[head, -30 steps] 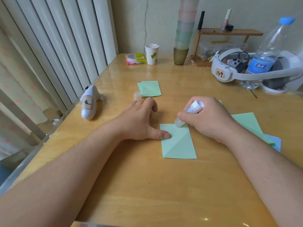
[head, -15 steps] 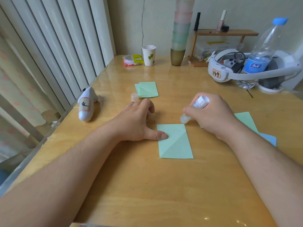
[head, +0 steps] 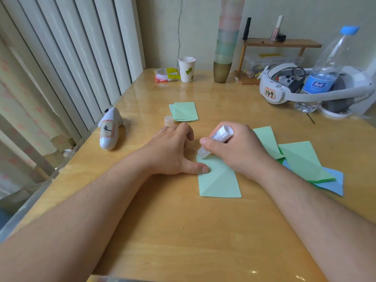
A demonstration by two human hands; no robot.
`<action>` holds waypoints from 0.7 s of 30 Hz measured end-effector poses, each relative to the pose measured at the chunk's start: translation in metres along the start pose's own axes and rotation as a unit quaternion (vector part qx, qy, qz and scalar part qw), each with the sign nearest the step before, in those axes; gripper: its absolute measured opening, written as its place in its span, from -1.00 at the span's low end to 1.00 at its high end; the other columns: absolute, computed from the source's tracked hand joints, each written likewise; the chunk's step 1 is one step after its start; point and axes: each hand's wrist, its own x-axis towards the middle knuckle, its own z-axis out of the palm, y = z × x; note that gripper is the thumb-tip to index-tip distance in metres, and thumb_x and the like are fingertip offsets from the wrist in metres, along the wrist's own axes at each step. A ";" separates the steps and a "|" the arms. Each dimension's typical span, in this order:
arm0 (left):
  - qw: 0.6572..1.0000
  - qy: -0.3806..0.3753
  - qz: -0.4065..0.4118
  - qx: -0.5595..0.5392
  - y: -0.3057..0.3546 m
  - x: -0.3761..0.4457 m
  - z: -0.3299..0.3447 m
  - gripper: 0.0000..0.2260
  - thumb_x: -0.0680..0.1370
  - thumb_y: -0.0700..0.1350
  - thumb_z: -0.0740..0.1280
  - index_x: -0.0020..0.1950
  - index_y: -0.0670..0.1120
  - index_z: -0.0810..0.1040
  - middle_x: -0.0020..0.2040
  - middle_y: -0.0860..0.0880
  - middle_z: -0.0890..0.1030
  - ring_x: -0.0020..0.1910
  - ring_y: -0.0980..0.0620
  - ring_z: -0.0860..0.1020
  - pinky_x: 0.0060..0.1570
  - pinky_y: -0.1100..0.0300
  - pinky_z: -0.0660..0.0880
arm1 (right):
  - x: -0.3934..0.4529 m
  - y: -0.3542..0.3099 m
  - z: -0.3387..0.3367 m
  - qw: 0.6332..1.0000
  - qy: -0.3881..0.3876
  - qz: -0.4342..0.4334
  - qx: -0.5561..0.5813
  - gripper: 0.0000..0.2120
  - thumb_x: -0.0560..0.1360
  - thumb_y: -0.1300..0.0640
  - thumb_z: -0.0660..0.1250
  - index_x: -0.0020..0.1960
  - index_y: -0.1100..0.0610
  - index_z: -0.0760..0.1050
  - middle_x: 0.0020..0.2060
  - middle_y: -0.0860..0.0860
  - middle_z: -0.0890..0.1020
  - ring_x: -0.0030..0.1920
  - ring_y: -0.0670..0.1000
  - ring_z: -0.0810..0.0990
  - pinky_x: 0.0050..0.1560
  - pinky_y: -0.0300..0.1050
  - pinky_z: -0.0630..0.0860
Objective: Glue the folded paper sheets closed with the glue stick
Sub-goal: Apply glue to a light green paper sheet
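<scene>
1. Fingers of the right hand [head: 234,151] are curled round the glue stick [head: 217,140]; it is gripped near its lower end, thumb on the near-left side, white base pointing up and away.
2. The clear tip of the stick is set on the far-left corner of the folded green sheet [head: 218,178], or just above it; contact cannot be told for sure.
3. Fingers of the left hand [head: 173,151] are loosely bent on the table [head: 183,231], holding nothing; only the thumb is stretched out flat and pressed on the sheet's left edge, approx. halfway between the corner and the diagonal crease.
4. Key relation: the sheet lies toward the person from the glue tip, its long axis running near-to-far. So the stroke is judged to go along the top edge to the right, or down the left edge toward the thumb. The right hand is nearer to the corner; the left one only pins.
5. Further out: a stack of green sheets [head: 184,111] lies beyond the left hand, w/ the cap [head: 168,120] just beside it.
6. More folded sheets [head: 301,161], green over blue, are spread to the right, partly under the right wrist.
</scene>
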 end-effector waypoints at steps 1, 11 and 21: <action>1.000 0.001 0.000 -0.001 0.000 0.000 0.000 -0.28 0.27 0.45 0.54 0.19 0.10 0.32 0.13 0.11 0.43 0.18 0.01 0.37 0.14 0.12 0.35 | 0.000 0.000 0.001 1.000 -0.006 0.001 -0.002 -0.76 0.46 -0.14 0.55 -0.17 0.01 0.62 -0.31 -0.14 0.68 -0.29 -0.15 0.57 -0.25 -0.15 0.48; 1.000 0.010 0.005 -0.001 -0.001 0.001 0.002 -0.28 0.26 0.46 0.53 0.18 0.10 0.32 0.11 0.12 0.43 0.16 -0.01 0.38 0.13 0.12 0.34 | 0.001 -0.005 -0.003 0.998 -0.017 0.006 -0.059 -0.76 0.42 -0.10 0.55 -0.23 0.01 0.57 -0.45 -0.16 0.56 -0.41 -0.14 0.45 -0.37 -0.21 0.36; 1.000 -0.019 0.008 -0.005 -0.005 -0.001 -0.002 -0.26 0.24 0.49 0.52 0.20 0.14 0.32 0.14 0.15 0.41 0.18 0.02 0.36 0.20 0.09 0.40 | -0.006 0.012 -0.035 0.996 0.012 0.038 -0.075 -0.79 0.43 -0.01 0.54 -0.23 0.06 0.56 -0.48 -0.19 0.54 -0.45 -0.15 0.41 -0.38 -0.17 0.31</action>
